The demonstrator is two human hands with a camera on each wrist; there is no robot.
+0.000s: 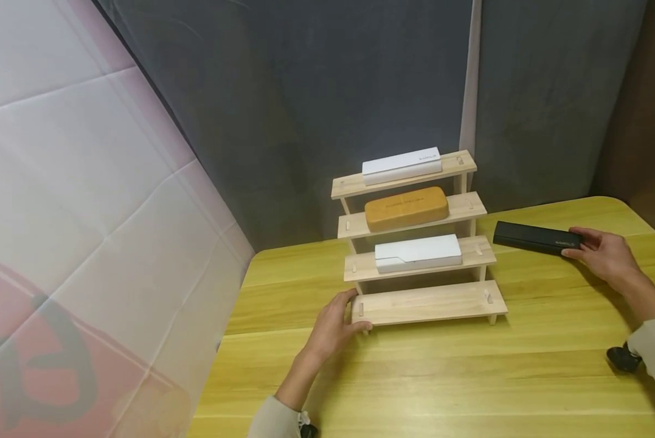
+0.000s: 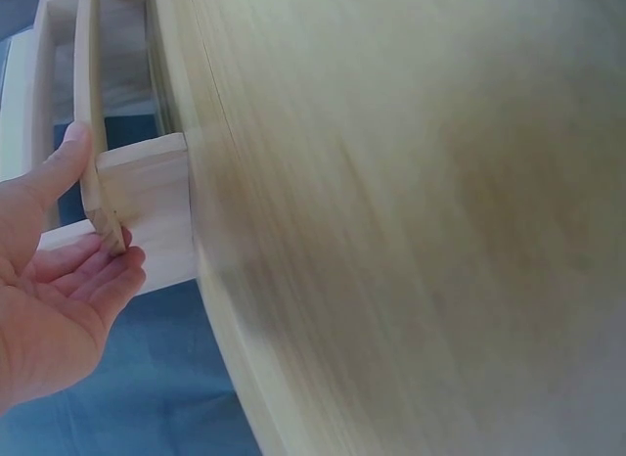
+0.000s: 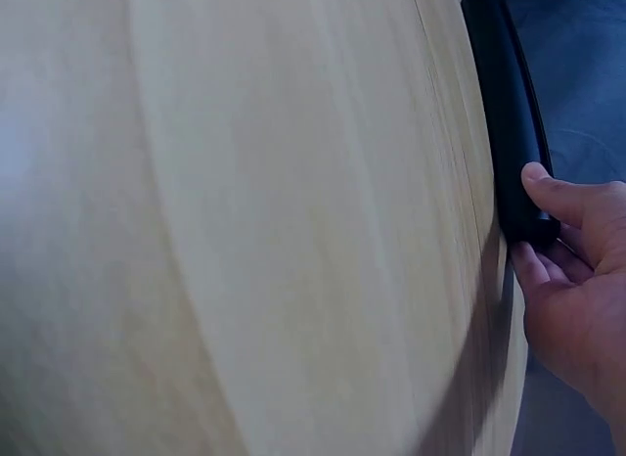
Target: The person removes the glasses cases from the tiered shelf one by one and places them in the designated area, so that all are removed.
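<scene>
Head view: holding the black eyeglass case by its right end in the right hand, at three o'clock from the four-tier wooden stand; probably gripped there to leave most of its length free. Hard to tell if raised from the surface or resting on it. Pinching the lowest tier at its left end with the left hand, toward eight o'clock on the stand, likely to steady it. Laid lengthwise above, presumably to suit the narrow tiers, from twelve o'clock downward: upper white eyeglass case, tan eyeglass case, lower white eyeglass case.

Reaching in from about four o'clock with the right forearm, with fingers narrowed on the case opposite the thumb. Reaching in from seven o'clock with the left forearm, with fingers bent about the tier's end.
</scene>
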